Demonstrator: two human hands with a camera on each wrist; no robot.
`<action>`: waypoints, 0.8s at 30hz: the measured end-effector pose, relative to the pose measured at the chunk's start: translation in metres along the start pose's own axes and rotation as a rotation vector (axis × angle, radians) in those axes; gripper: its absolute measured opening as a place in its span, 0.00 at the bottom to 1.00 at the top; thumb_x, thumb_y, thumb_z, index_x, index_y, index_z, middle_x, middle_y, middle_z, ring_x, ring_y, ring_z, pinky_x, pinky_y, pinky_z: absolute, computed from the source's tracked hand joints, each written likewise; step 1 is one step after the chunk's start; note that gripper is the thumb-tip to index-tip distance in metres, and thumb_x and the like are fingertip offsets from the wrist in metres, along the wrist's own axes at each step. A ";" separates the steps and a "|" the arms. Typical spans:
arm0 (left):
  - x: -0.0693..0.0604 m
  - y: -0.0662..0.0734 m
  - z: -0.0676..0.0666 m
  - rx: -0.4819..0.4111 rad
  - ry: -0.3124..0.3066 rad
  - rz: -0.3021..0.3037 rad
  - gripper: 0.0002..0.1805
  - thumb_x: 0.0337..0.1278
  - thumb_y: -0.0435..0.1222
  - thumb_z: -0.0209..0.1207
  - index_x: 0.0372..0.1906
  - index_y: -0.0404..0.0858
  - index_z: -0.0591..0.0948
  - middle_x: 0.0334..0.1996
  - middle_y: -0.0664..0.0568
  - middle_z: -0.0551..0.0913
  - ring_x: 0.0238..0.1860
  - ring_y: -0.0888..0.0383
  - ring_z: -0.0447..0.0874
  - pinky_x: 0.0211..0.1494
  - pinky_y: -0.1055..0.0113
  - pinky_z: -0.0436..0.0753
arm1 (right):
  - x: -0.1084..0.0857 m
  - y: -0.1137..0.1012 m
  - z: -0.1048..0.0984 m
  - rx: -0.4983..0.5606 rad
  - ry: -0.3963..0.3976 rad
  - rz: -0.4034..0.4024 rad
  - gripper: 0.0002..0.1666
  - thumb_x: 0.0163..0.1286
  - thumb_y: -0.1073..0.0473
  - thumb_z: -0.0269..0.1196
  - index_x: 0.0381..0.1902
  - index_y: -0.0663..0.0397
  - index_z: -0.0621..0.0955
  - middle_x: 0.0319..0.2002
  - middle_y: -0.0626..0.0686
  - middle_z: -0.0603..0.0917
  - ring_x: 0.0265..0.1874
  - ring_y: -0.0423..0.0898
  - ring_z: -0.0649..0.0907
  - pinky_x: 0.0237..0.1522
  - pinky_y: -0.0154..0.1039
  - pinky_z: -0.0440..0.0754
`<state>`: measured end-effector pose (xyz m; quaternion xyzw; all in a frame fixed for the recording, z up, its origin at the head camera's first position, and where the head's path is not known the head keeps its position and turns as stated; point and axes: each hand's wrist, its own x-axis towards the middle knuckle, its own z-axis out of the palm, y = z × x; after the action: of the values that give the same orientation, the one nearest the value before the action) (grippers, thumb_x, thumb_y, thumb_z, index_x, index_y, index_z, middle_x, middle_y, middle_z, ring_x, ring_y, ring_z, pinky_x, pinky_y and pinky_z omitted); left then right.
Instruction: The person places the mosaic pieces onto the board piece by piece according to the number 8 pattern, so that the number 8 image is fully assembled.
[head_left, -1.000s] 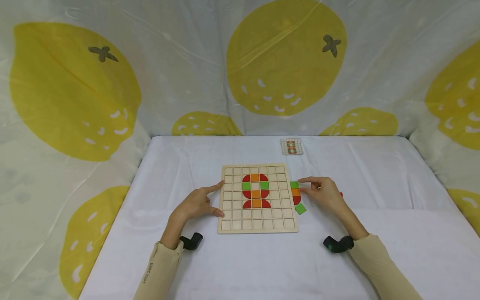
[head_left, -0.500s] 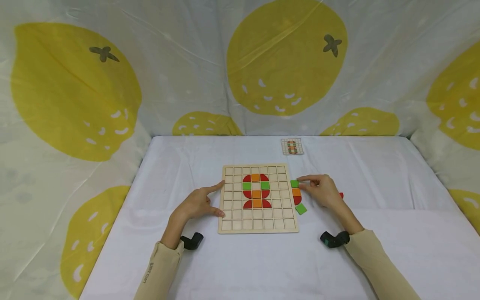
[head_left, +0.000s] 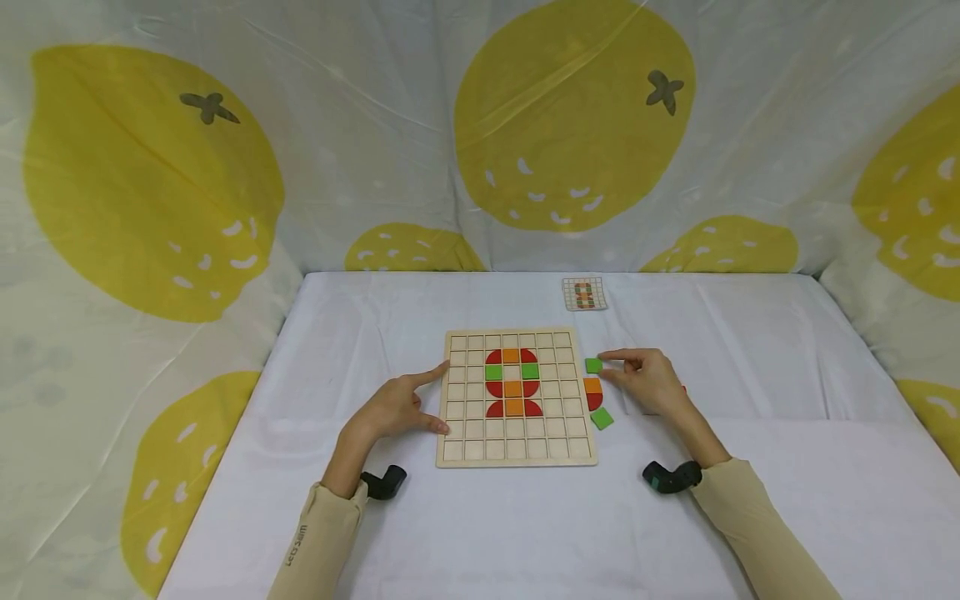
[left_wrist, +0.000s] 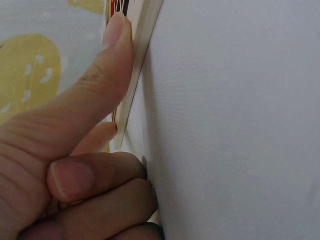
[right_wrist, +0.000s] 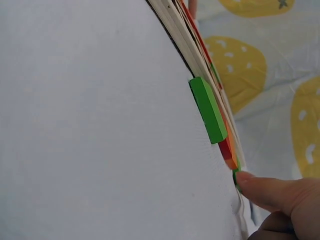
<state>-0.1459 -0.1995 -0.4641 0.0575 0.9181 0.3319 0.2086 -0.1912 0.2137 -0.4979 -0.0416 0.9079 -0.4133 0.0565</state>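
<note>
A square wooden grid board (head_left: 465, 429) lies on the white cloth, with red, orange and green tiles set in its middle squares. My left hand (head_left: 390, 407) rests at the board's left edge, index finger and thumb spread along it; the left wrist view shows its other fingers curled. My right hand (head_left: 647, 382) pinches a square green tile (head_left: 593, 365) by its right side with index finger and thumb, just off the board's right edge. Below that tile lie an orange tile (head_left: 592, 386), a rounded red tile (head_left: 594, 402) and a turned green tile (head_left: 602, 418).
A small pattern card (head_left: 584, 294) with a similar coloured figure lies behind the board at the back. Part of a red piece (head_left: 684, 388) shows behind my right hand, mostly hidden. A lemon-print cloth (head_left: 375, 150) hangs behind and beside the table.
The upper green tile has shifted slightly right and away, leaving a gap to the orange tile and to the board's edge. My right hand moved a little with it; the left stayed put.
</note>
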 end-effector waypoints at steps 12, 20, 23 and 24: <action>-0.001 -0.002 0.000 -0.006 -0.006 0.012 0.60 0.39 0.48 0.82 0.81 0.56 0.62 0.16 0.58 0.57 0.21 0.61 0.55 0.28 0.68 0.58 | -0.005 -0.011 0.001 -0.046 0.022 -0.045 0.17 0.66 0.54 0.74 0.51 0.54 0.90 0.18 0.45 0.63 0.20 0.42 0.63 0.23 0.33 0.57; -0.001 -0.002 -0.001 -0.007 -0.017 0.054 0.60 0.41 0.46 0.81 0.82 0.51 0.62 0.14 0.59 0.57 0.18 0.62 0.54 0.25 0.69 0.59 | -0.029 -0.029 0.017 0.066 -0.066 -0.076 0.18 0.61 0.54 0.77 0.48 0.53 0.91 0.16 0.43 0.62 0.20 0.38 0.63 0.24 0.32 0.58; -0.001 -0.003 -0.001 -0.009 -0.018 0.067 0.59 0.42 0.46 0.81 0.82 0.50 0.62 0.13 0.60 0.57 0.17 0.63 0.53 0.24 0.70 0.59 | -0.037 -0.033 0.027 0.063 -0.121 -0.135 0.17 0.60 0.55 0.78 0.46 0.53 0.91 0.16 0.42 0.62 0.20 0.36 0.64 0.24 0.31 0.59; -0.001 -0.003 -0.001 -0.008 -0.017 0.069 0.59 0.41 0.46 0.81 0.82 0.50 0.62 0.13 0.60 0.57 0.17 0.63 0.53 0.24 0.70 0.59 | -0.039 -0.034 0.030 0.062 -0.138 -0.156 0.17 0.59 0.55 0.78 0.45 0.53 0.92 0.16 0.42 0.61 0.20 0.36 0.64 0.24 0.30 0.59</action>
<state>-0.1454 -0.2027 -0.4644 0.0912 0.9123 0.3423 0.2053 -0.1473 0.1739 -0.4888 -0.1386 0.8827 -0.4404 0.0879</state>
